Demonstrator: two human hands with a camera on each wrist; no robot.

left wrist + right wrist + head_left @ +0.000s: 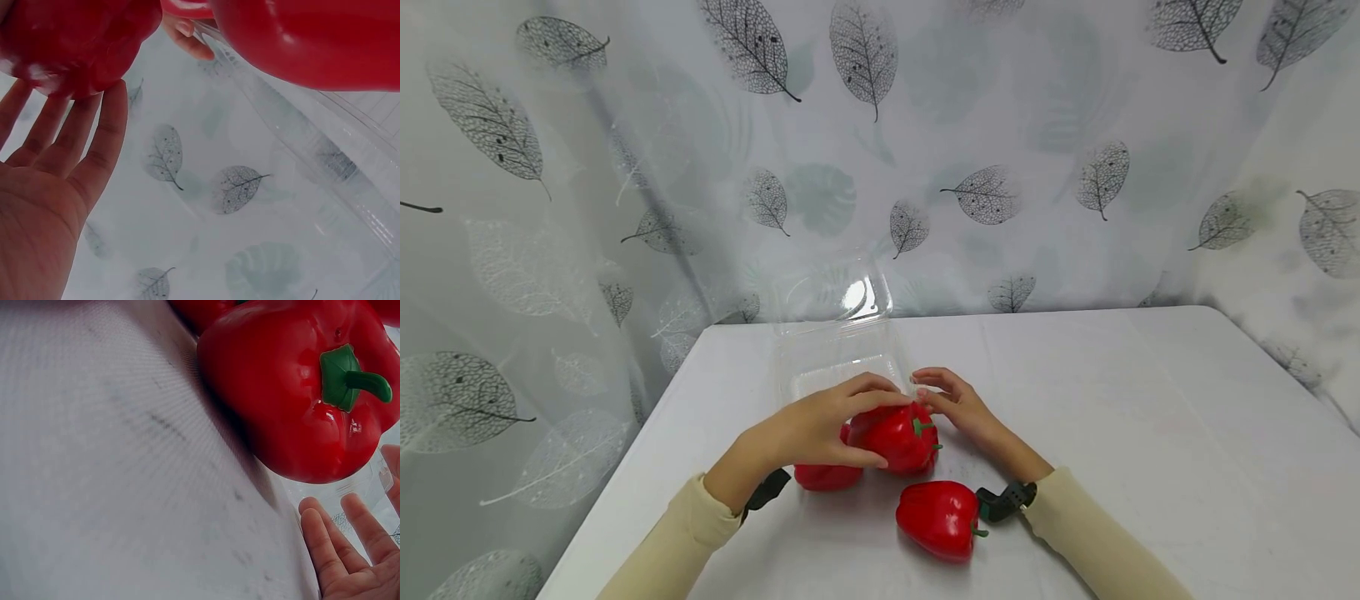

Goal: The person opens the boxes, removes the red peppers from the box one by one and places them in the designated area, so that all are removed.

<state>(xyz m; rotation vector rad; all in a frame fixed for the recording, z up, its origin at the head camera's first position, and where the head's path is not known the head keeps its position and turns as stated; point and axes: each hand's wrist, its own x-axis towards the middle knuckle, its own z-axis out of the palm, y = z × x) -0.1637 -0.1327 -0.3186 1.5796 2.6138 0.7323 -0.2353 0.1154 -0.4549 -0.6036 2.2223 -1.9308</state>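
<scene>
My left hand [831,421] grips a red bell pepper [883,433] with a green stem, fingers over its top and thumb low on its near side. A second green stem shows just under it, so another pepper seems to lie partly hidden there. In the left wrist view, the fingers lie against the held pepper [75,44]. My right hand [958,404] is beside the peppers at the container's near right corner, fingers loosely bent; whether it touches the container cannot be told. One more bell pepper [827,477] sits under my left hand, and another [940,521] lies nearer me.
Behind the peppers stands a clear plastic clamshell container [782,367], its lid [831,292] raised at the back. All rests on a white table [1112,417]. A leaf-print curtain [1037,108] hangs behind the table and along its sides.
</scene>
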